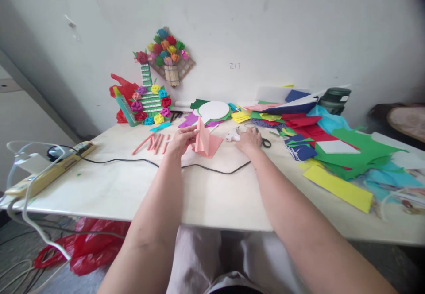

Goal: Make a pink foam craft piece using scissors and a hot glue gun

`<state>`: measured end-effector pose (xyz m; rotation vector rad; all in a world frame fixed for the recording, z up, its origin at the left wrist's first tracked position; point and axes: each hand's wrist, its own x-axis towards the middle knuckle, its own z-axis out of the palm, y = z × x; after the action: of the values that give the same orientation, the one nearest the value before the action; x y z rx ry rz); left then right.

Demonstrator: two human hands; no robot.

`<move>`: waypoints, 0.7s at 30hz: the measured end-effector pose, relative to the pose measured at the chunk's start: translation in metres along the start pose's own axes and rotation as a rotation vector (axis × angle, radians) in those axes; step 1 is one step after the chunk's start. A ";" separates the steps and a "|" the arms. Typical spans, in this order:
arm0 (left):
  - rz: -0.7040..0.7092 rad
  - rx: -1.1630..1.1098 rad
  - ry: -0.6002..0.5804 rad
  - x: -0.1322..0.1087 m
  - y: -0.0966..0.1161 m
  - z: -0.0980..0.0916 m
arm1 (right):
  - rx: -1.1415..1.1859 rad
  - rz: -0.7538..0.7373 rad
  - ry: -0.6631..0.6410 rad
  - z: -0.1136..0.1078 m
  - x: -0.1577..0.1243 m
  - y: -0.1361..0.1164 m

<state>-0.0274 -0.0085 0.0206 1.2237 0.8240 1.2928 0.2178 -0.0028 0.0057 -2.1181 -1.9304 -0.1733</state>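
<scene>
Could snag on the black cord [229, 172] lying inward of the tabletop's [219, 201] front edge. Just beyond, roughly midway between side edges, holding folded pink paper [202, 140] pinched in the fingers of the left hand [182, 141]; might crease it by squeezing. With the right hand [249, 141] over black-handled scissors [269, 142], cannot tell whether gripping; could nick fingers by fumbling. Toward the back edge, could topple the teal bottle [127, 108] by sweeping left.

A handwritten mark [234, 66], "217" or "Z17", on the pale wall [282, 28].
</scene>
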 end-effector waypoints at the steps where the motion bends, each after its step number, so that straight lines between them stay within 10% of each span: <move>1: -0.016 0.011 -0.010 0.000 0.000 0.000 | 0.017 0.001 0.054 -0.003 -0.001 -0.001; 6: -0.081 0.066 -0.098 -0.004 0.004 0.005 | 0.326 -0.149 0.145 -0.007 0.001 -0.014; 13: -0.120 0.085 -0.256 -0.009 0.007 0.014 | 1.148 -0.298 -0.128 -0.008 -0.006 -0.035; 21: -0.122 0.073 -0.317 -0.008 0.005 0.017 | 1.259 -0.404 -0.213 -0.021 -0.016 -0.042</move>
<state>-0.0140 -0.0201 0.0271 1.3716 0.7073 0.9465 0.1761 -0.0209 0.0265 -0.9262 -1.7450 0.9590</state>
